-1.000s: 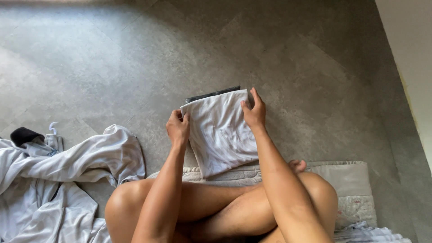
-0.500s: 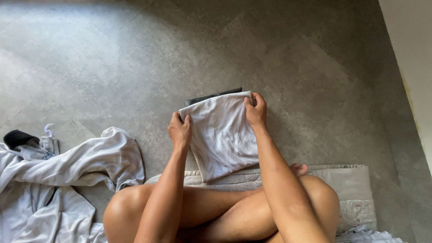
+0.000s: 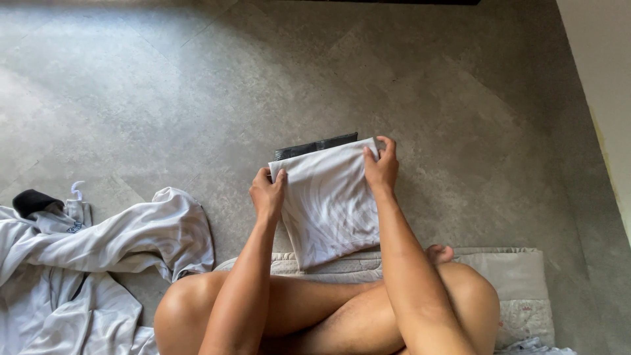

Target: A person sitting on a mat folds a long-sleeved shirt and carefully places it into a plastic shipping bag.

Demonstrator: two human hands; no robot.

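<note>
I have the folded white cloth (image 3: 328,200) pinched at its far corners, left hand (image 3: 266,195) and right hand (image 3: 381,168) equally near, its length running toward me.

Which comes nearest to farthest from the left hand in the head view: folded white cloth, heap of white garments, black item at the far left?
From the left hand:
1. Folded white cloth, gripped at its left edge, right hand on the other.
2. Heap of white garments, on the floor to the left.
3. Black item, beyond the heap, at the far left edge.
</note>
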